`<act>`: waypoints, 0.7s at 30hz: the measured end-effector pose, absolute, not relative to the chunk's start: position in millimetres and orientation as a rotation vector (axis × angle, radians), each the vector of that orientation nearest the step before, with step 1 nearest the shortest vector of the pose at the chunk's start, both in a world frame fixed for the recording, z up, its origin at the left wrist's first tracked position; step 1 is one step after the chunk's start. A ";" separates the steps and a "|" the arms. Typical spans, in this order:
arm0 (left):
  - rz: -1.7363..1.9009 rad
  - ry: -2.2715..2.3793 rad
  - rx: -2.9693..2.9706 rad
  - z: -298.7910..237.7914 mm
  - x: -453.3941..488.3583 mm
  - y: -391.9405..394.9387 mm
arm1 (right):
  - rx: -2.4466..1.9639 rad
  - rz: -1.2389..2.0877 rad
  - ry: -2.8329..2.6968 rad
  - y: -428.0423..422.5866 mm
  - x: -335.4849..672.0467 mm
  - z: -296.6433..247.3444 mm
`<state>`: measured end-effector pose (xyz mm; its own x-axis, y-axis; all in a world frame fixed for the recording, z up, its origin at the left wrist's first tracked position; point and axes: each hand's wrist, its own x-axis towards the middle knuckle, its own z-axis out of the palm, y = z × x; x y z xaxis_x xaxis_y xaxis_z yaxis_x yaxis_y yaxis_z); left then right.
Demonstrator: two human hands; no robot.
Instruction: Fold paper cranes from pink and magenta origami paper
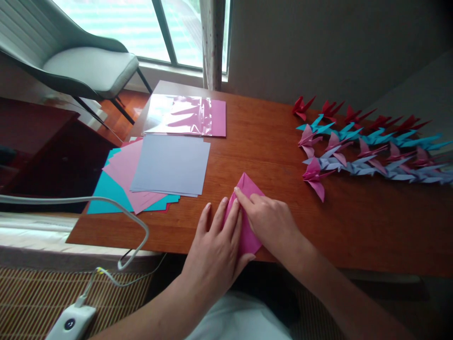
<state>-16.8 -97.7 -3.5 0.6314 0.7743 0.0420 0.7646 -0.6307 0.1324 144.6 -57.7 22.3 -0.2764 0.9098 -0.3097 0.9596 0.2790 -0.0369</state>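
A folded pink paper [247,185] lies near the front edge of the wooden table [269,151]. My left hand [216,245] rests flat on its left side with the fingers stretched out. Over the paper's right side, my right hand [271,219] presses down, its index fingertip on a crease near the top; its fingers are held together. Neither hand lifts the paper off the table.
A stack of square sheets, lavender [171,163], pink and teal, lies to the left. Behind it is a clear plastic sleeve [180,114] over a pink sheet. Rows of folded paper cranes [357,146] fill the right. A chair [81,66] and a white cable [116,208] are at left.
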 end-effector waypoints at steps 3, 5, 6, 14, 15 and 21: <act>0.138 1.277 2.748 -3.0 -17.8 -97.5 | 1.727 -0.311 2.334 -58.5 145.4 20.6; 0.123 1.264 2.754 -2.3 -18.4 -96.6 | 1.712 -0.308 2.348 -58.5 146.9 19.2; 0.112 1.260 2.758 -2.0 -18.6 -96.1 | 1.704 -0.310 2.356 -58.3 147.7 18.6; 0.087 1.241 2.808 -1.0 -19.9 -95.2 | 1.581 -0.310 2.441 -57.0 153.3 22.5; 0.086 1.239 2.810 -1.2 -20.0 -95.5 | 1.559 -0.319 2.453 -57.1 154.0 23.5; 0.070 1.256 2.796 -4.2 -19.7 -96.8 | 1.481 -0.388 2.513 -54.3 158.0 29.9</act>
<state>-19.7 -96.8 -4.2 0.6637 0.7479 0.0106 0.7445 -0.6619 0.0874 158.0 -54.3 29.9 -0.4789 0.8250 -0.3000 0.8771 0.4641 -0.1237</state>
